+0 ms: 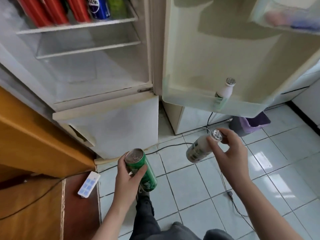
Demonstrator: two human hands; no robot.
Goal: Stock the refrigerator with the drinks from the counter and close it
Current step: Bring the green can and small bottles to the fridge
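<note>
The refrigerator (107, 80) stands open with its door (216, 54) swung out to the right, and a wooden counter (34, 144) edges in close on the left. Between them the tiled floor (190, 187) gives the arms room, crossed by a thin cable (173, 145). The top shelf holds red cans (57, 11), a blue can (99, 7) and a blurred green one; the two shelves (86, 49) beneath offer free space. The lower door bin (190, 103) carries one white bottle (224, 91). Below the fridge front, the left hand (125, 177) wraps its fingers round a green can (149, 177), tilted. Just to the right, apart from it, the right hand (232, 153) pinches the capped end of a second white bottle (197, 151), which hangs slanted under the door bin
</note>
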